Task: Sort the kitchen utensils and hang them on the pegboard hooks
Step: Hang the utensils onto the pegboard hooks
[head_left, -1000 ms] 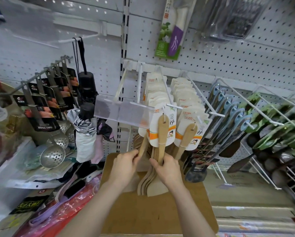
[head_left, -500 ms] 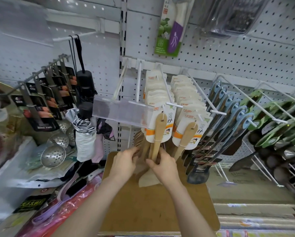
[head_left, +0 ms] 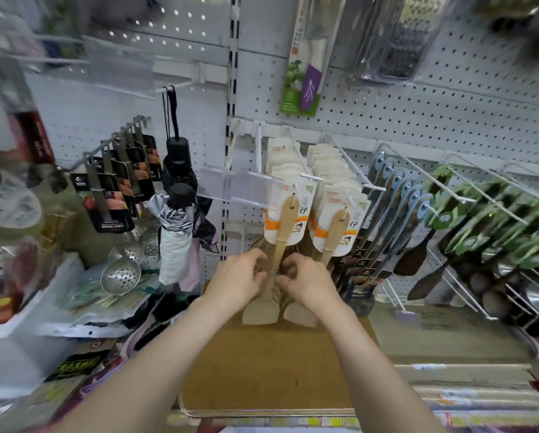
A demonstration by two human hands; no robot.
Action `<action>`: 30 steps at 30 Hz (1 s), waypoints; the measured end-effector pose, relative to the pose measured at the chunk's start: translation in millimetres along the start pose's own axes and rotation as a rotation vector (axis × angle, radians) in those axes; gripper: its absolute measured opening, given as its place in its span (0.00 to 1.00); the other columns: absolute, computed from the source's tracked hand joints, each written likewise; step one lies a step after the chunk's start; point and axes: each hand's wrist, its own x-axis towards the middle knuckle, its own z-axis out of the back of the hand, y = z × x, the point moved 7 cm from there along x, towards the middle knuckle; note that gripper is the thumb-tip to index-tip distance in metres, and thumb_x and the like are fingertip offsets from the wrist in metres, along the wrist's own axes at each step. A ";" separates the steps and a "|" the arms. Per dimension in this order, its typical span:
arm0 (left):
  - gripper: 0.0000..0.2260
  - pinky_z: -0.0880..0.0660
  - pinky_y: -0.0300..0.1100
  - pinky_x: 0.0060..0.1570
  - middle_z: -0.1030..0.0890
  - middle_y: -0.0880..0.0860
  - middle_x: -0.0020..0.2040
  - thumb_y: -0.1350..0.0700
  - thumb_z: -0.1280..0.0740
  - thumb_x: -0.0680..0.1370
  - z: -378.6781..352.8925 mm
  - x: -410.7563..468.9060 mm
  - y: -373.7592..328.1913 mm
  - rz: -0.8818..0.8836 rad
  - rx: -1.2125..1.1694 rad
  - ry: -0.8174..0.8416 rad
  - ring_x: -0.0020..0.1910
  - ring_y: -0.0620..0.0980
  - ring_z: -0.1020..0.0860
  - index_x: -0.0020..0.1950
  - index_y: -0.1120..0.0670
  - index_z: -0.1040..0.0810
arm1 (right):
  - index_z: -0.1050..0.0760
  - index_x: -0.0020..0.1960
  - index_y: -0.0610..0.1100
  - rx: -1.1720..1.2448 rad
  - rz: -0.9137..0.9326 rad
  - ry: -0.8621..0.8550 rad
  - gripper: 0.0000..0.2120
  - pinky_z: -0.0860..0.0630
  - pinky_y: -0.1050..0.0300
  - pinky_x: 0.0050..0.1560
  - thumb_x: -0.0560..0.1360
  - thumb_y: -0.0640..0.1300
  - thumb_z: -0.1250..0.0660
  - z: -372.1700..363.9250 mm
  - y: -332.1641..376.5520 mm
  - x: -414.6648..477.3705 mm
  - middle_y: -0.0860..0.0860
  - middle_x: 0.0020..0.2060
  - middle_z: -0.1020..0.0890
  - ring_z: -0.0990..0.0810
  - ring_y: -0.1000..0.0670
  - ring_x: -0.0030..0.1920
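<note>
Wooden spatulas with white and orange cards hang in two rows on white hooks of the pegboard. My left hand and my right hand are close together at the lower handles of the left row, fingers curled around the spatula shafts. Two pale spatula blades show below my hands. The second row's front spatula hangs free to the right.
Slotted metal ladles and folded umbrellas hang at the left. Blue-handled and green-handled utensils fill the hooks at the right. A cardboard box sits under my arms. A packaged knife hangs above.
My hands have stayed at the wooden spatulas and drawn closer together. The bundle of blades below them has spread, with two blades now apart. The view has tilted a little.
</note>
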 end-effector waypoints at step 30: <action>0.11 0.24 0.43 0.56 0.17 0.47 0.55 0.55 0.31 0.78 219.6 89.0 -135.0 -0.227 0.206 -0.135 0.51 0.46 0.21 0.61 0.49 0.20 | 0.17 0.51 0.47 -0.324 0.386 -0.127 0.04 0.23 0.60 0.40 0.76 0.45 0.29 245.0 122.4 22.9 0.52 0.44 0.16 0.22 0.59 0.35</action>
